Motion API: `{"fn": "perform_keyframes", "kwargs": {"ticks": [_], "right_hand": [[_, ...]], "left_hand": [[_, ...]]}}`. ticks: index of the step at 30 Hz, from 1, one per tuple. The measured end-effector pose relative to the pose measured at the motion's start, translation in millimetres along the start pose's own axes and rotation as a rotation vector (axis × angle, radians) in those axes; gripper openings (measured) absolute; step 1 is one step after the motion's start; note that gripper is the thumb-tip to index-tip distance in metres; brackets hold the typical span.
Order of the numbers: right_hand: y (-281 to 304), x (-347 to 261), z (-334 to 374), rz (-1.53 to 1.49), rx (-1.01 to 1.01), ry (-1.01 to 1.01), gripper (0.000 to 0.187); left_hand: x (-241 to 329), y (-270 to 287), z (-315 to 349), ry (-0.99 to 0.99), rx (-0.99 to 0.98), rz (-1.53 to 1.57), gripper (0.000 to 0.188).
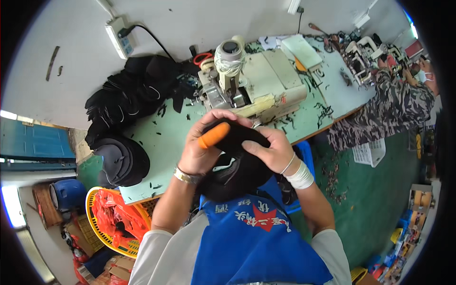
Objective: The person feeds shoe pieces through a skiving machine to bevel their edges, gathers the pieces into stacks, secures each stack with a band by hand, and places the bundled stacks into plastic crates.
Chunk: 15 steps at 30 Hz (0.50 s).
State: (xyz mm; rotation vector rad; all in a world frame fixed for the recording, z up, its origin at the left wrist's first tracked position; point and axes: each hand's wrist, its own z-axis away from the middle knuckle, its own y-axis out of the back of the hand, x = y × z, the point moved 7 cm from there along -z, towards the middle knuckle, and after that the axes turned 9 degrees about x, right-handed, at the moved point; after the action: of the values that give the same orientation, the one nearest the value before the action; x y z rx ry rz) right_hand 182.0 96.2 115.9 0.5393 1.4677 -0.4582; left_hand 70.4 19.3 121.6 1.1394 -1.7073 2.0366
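Observation:
My left hand [199,147] and my right hand [279,149] grip a black fabric piece [235,137] from its two sides, held up in front of my chest. An orange finger cot covers my left thumb, which presses on the cloth. My right thumb lies on top of its right part. More black fabric [240,178] hangs below the hands over my blue apron [256,242], with a light strip showing in it. Just beyond the hands stands a cream sewing machine [273,78], with a cone of white thread [230,59] on top.
A heap of black fabric pieces [128,97] and a stack of rounded black pieces [122,161] lie on the left of the green table [166,137]. A yellow basket [92,216] with red plastic bags stands below. Black scraps litter the tabletop. Another person in camouflage [380,114] works at the right.

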Motion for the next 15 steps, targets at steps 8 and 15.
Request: {"fn": "perform_keyframes", "kwargs": {"ticks": [8, 15], "right_hand": [[-14.7, 51.3, -31.6, 0.078, -0.167, -0.204, 0.038], [-1.1, 123.2, -62.2, -0.125, -0.162, -0.464, 0.039]], "left_hand": [[-21.5, 63.3, -23.8, 0.033, 0.299, -0.889, 0.017], [-48.6, 109.0, -50.9, 0.601, 0.178, -0.482, 0.026]]}}
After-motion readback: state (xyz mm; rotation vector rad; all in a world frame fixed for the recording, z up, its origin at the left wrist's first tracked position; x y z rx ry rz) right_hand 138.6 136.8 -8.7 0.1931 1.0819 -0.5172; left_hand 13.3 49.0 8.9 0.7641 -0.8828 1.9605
